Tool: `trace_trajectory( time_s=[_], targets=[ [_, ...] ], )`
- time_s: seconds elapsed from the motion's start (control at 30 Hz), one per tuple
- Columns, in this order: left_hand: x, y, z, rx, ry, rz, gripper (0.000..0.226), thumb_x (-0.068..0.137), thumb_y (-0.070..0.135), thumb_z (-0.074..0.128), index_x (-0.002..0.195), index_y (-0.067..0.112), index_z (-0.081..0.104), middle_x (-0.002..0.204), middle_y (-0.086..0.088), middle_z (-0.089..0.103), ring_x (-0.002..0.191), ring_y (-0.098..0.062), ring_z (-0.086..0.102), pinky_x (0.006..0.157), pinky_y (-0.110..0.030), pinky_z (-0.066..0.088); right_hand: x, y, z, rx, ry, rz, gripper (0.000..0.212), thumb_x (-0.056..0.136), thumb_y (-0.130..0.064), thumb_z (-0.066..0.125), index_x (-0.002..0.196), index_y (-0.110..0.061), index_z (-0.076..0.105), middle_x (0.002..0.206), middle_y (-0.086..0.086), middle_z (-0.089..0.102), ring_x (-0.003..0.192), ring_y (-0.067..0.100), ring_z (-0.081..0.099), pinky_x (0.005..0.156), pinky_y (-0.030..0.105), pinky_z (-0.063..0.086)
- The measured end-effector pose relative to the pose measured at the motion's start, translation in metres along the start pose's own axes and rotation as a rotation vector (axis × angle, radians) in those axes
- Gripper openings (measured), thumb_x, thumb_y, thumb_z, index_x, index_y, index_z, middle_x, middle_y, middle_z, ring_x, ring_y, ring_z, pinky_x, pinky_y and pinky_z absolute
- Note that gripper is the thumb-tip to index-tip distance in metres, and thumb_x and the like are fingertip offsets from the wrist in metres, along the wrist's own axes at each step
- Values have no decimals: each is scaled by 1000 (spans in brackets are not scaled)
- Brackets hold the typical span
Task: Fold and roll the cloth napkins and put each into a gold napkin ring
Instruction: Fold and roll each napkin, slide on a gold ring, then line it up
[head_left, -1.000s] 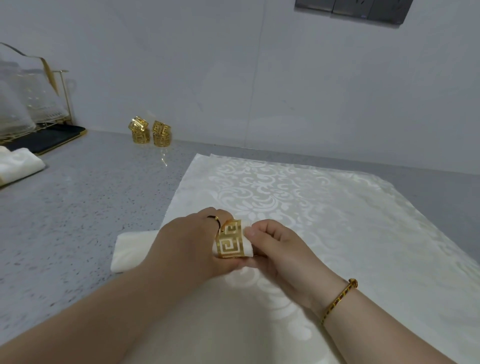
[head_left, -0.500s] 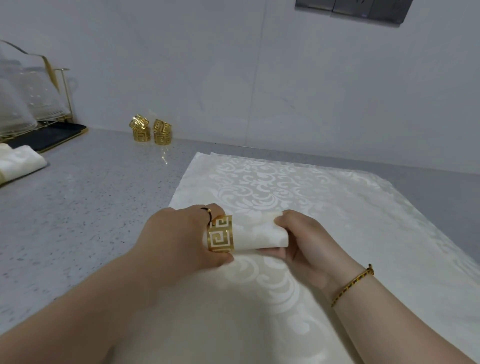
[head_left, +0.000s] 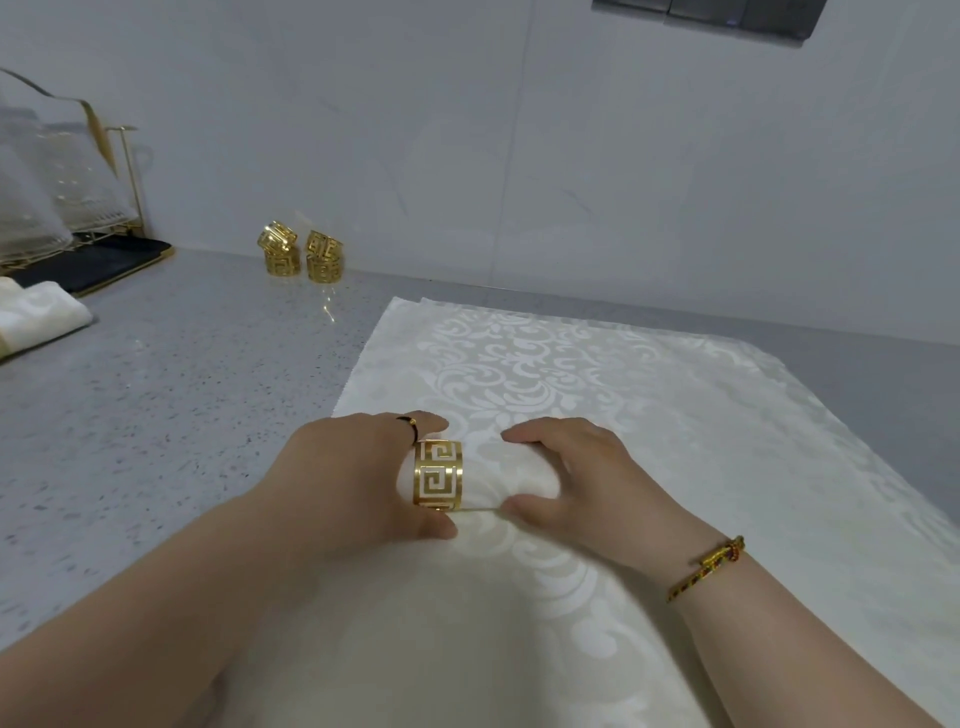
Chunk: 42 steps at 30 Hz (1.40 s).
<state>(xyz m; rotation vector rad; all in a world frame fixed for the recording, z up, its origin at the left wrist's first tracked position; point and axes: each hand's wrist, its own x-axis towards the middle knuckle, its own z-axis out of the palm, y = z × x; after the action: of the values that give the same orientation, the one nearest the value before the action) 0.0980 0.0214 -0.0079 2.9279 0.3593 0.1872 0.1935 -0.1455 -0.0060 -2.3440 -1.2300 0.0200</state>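
A rolled white napkin (head_left: 506, 480) lies across a flat white damask napkin (head_left: 597, 395) spread on the grey counter. A gold napkin ring (head_left: 438, 475) with a key pattern sits around the roll, left of its middle. My left hand (head_left: 353, 478) grips the ring, thumb below and fingers above, and hides the roll's left end. My right hand (head_left: 582, 473) clasps the roll's right end between thumb and fingers.
Several spare gold rings (head_left: 301, 254) are stacked by the wall at the back left. A finished rolled napkin (head_left: 39, 317) lies at the left edge, beside a black tray (head_left: 104, 262) with a gold rack of glass dishes. The wall stands close behind.
The ring has slid left along the roll, so more napkin shows to its right. My right hand has moved right to the roll's end, and the roll now lies lower.
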Motion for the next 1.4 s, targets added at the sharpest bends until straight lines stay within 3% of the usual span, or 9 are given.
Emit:
trace_trajectory(
  time_s=[0.17, 0.3, 0.37, 0.47, 0.6, 0.73, 0.93, 1.17, 1.4],
  targets=[
    [-4, -30, -15, -38, -188, 8, 85, 66, 52, 72, 136, 46, 24, 137, 24, 37, 125, -3, 39, 97, -17, 31, -1, 4, -2, 38, 18, 22, 46, 80, -29, 67, 122, -27, 50, 87, -34, 35, 97, -3, 33, 92, 10, 22],
    [-1, -37, -16, -74, -161, 37, 54, 71, 42, 72, 118, 46, 46, 112, 23, 53, 103, -2, 48, 89, -18, 39, 1, 6, 3, -61, 17, -26, 57, 77, -35, 68, 129, -27, 45, 116, -22, 48, 118, 5, 37, 94, 10, 16],
    [1, -37, -15, -59, -142, 33, 44, 72, 42, 71, 110, 47, 49, 102, 22, 54, 96, -2, 49, 84, -17, 41, 2, 4, 10, -117, 125, -120, 58, 72, -42, 65, 125, -23, 52, 120, -9, 57, 116, 16, 49, 98, 21, 21],
    [3, -37, -14, -8, -112, 29, 37, 73, 44, 69, 106, 46, 52, 96, 19, 57, 91, -3, 51, 79, -18, 42, 4, 1, 24, -257, 287, -249, 62, 59, -52, 50, 109, -18, 61, 94, -5, 69, 88, 20, 64, 84, 36, 42],
    [1, -36, -15, -23, -126, 20, 50, 69, 48, 71, 114, 47, 49, 101, 22, 55, 97, -3, 51, 85, -20, 44, 8, 0, 38, -326, 350, -320, 60, 54, -48, 60, 109, -23, 57, 91, -11, 68, 91, 7, 46, 91, 38, 38],
    [-2, -35, -14, -75, -170, 26, 52, 67, 45, 72, 112, 48, 46, 110, 22, 56, 102, -3, 52, 90, -24, 44, 9, -4, 40, -317, 333, -324, 50, 63, -49, 46, 108, -27, 50, 92, -13, 67, 90, 6, 43, 97, 30, 33],
    [-6, -31, -12, -91, -100, 19, 42, 73, 41, 69, 110, 41, 48, 99, 19, 51, 92, -4, 47, 78, -19, 39, 7, -13, 31, -416, 299, -357, 46, 55, -46, 59, 96, -26, 60, 83, -16, 67, 81, 5, 59, 89, 37, 49],
    [-59, -53, -25, -136, 50, -7, 79, 75, 39, 68, 138, 44, 20, 137, 24, 35, 115, -3, 46, 79, -11, 35, 19, -45, 30, -385, 357, -536, 48, 55, -40, 62, 99, -25, 54, 83, -14, 67, 86, 3, 49, 95, 30, 40],
    [-125, -107, -36, -147, 342, -112, 50, 77, 53, 55, 123, 53, 35, 124, 30, 44, 112, 1, 48, 71, -1, 31, 49, -129, 62, -254, 228, -665, 37, 60, -37, 58, 95, -23, 61, 80, -7, 68, 88, 11, 53, 89, 34, 45]
  ],
)
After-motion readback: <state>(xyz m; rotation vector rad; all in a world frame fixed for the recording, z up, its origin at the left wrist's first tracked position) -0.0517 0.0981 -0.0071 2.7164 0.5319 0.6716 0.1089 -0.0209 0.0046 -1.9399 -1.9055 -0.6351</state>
